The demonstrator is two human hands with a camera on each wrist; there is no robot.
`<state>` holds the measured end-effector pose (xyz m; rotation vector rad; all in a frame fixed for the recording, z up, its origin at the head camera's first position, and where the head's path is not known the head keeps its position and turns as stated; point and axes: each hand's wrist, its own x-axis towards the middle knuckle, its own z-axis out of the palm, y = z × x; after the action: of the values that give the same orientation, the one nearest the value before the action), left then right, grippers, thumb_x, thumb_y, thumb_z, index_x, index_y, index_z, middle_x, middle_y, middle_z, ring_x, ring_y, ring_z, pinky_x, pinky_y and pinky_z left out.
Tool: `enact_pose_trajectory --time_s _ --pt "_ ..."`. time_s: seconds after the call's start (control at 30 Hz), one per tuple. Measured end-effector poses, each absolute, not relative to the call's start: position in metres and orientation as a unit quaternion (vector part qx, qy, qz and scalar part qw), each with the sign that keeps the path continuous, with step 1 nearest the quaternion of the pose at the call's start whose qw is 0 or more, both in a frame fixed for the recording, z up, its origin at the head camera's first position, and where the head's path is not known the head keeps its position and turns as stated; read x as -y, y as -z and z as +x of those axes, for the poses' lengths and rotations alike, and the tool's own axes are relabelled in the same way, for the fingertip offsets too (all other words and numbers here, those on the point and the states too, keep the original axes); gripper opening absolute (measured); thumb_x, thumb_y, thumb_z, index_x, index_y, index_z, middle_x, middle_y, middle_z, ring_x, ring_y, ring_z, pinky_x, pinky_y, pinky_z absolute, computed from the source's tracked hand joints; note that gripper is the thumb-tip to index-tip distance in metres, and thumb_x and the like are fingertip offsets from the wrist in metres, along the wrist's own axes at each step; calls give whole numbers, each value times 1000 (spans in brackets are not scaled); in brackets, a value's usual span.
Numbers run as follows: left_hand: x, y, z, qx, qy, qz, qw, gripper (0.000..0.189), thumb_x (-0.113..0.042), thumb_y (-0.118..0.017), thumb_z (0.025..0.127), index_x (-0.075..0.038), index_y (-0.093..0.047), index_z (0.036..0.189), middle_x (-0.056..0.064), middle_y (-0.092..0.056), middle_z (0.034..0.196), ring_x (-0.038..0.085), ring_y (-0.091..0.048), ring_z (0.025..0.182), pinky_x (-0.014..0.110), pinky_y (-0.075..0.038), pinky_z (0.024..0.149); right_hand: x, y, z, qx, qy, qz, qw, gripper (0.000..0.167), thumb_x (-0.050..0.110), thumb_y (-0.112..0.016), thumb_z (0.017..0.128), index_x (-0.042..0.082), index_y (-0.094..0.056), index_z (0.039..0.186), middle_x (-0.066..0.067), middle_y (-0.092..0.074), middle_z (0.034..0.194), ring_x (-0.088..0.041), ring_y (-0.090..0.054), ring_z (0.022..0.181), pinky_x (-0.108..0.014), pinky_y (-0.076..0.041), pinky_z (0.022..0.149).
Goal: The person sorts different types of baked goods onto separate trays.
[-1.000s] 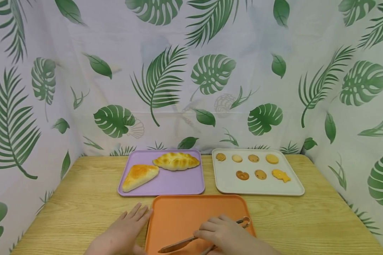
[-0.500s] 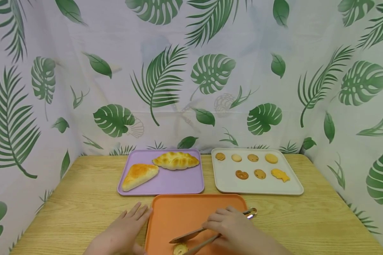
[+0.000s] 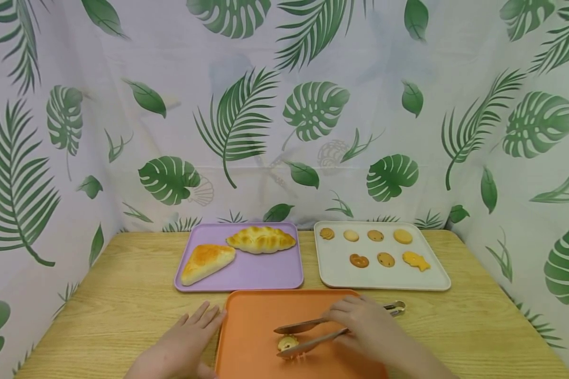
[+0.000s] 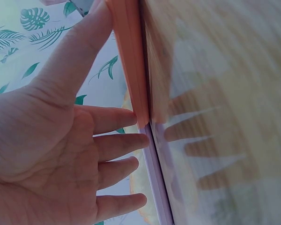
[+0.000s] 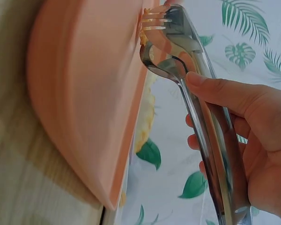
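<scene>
My right hand (image 3: 367, 326) grips a pair of metal tongs (image 3: 308, 345), thumb on one arm and fingers round the other, as the right wrist view shows. Between the spread tong tips is a small ridged yellow cookie (image 3: 287, 343), over the orange tray (image 3: 261, 316). Whether both tips touch the cookie, or whether it rests on the tray, I cannot tell. One tip is forked (image 5: 157, 19), the other spoon-like. My left hand (image 3: 177, 345) lies with straight, spread fingers at the orange tray's left edge; its thumb touches the rim in the left wrist view.
Behind on the left, a purple tray (image 3: 270, 276) holds a triangular bread (image 3: 207, 262) and a braided bread (image 3: 261, 239). At back right, a white tray (image 3: 336, 273) carries several cookies, including a pretzel-shaped one (image 3: 359, 260) and a fish-shaped one (image 3: 415, 260). Leaf-print cloth surrounds the wooden table (image 3: 474, 316).
My right hand and the tongs have moved right and away from me. The cookie, out of sight at first, has shifted the same way between the tips. My left hand stays put.
</scene>
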<state>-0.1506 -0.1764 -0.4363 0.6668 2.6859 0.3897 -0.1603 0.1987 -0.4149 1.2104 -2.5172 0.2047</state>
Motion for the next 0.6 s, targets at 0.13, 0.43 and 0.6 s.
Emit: enact_pose_trajectory --time_s 0.13,0.43,0.6 --pt "177 435 -151 -945 -141 233 180 110 -57 -79 67 -5 -32 152 20 -29 158 42 -19 149 68 -23 113 -206 411 -164 900 -69 398 161 38 27 -86 69 21 -72 104 11 -69 98 -12 -62 88 -39 -55 72" --pt "178 437 -150 -944 -140 240 174 113 -61 -78 66 -5 -31 152 20 -27 159 42 -20 148 68 -24 113 -222 399 -173 912 -55 357 194 38 29 -86 67 21 -73 102 12 -67 93 -10 -60 83 -28 -45 65" --pt "178 439 -151 -947 -134 238 172 113 -61 -78 65 -5 -32 152 19 -28 159 42 -21 148 67 -24 113 -232 394 -181 917 -48 335 210 39 30 -86 68 20 -73 103 10 -69 94 -11 -62 85 -31 -48 66"
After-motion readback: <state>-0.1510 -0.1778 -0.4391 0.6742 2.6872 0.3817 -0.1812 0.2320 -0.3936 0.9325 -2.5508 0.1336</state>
